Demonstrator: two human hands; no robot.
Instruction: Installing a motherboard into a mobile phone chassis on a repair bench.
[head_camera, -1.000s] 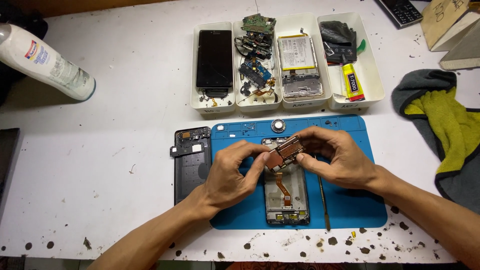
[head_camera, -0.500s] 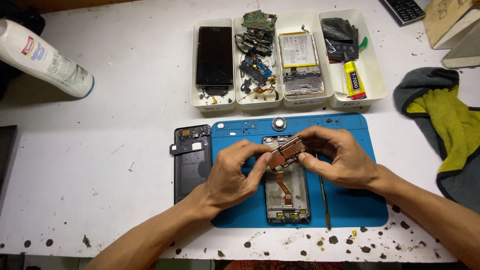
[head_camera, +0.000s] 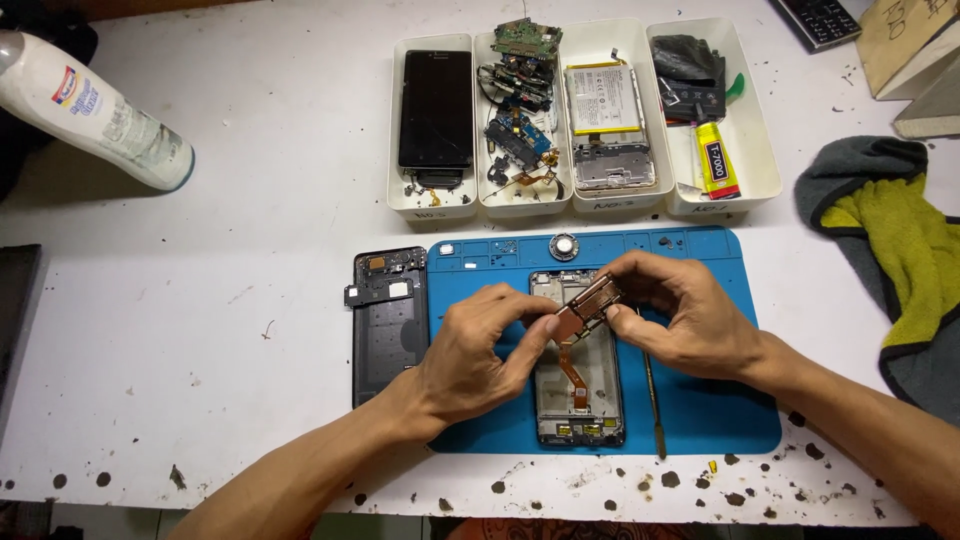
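Note:
Both my hands meet over an opened phone frame (head_camera: 578, 405) that lies on a blue work mat (head_camera: 700, 400). My left hand (head_camera: 478, 348) and my right hand (head_camera: 680, 312) each pinch a copper-coloured flex cable part (head_camera: 588, 303) held just above the frame. Its orange ribbon (head_camera: 572, 372) runs down into the frame. A black phone back cover (head_camera: 388, 320) lies left of the mat, beside my left wrist.
Several white trays (head_camera: 585, 205) at the back hold a dark phone screen (head_camera: 436, 108), circuit boards (head_camera: 518, 100), a battery (head_camera: 602, 100) and a yellow glue tube (head_camera: 717, 160). A metal pry tool (head_camera: 652, 395) lies on the mat. A white bottle (head_camera: 95, 110) lies far left; grey and yellow cloths (head_camera: 895, 240) are on the right.

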